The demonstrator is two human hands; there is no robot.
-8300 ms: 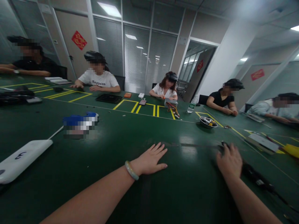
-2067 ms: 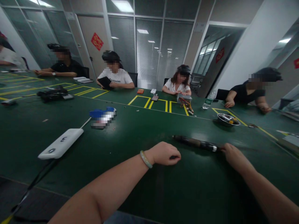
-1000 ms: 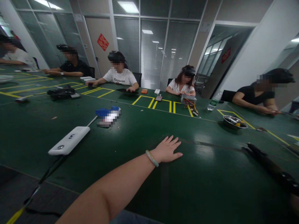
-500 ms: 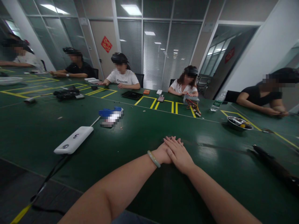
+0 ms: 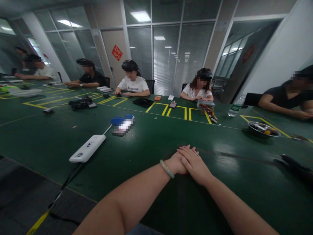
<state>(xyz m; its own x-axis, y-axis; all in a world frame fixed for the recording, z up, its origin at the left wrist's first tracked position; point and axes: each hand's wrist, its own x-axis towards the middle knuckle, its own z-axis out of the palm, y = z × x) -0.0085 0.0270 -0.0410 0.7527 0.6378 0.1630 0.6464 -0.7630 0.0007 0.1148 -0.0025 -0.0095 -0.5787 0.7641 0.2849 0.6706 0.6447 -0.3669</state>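
My left hand (image 5: 178, 163) lies flat on the green table (image 5: 151, 147), with a pale bangle (image 5: 167, 168) around its wrist. Across it rests my right hand (image 5: 195, 164), its fingers stretched out, with a ring on one of them. Neither hand holds an object. The right hand covers much of the left, whose fingertips poke out beyond it. To the left is a white power bank (image 5: 88, 148) marked 3, with a cable leading toward a phone (image 5: 123, 126) beside a blue item (image 5: 117, 121).
A metal bowl (image 5: 263, 130) of mixed items and a dark elongated object (image 5: 297, 168) are to the right. Farther back stand a water bottle (image 5: 236, 106), a grey box with coloured wires (image 5: 207, 109) and a black tray (image 5: 143, 102). Several people in headgear sit around the table.
The whole view has shifted, so the table things appear farther right and slightly lower. My hands stay stacked in the same pose on the table.
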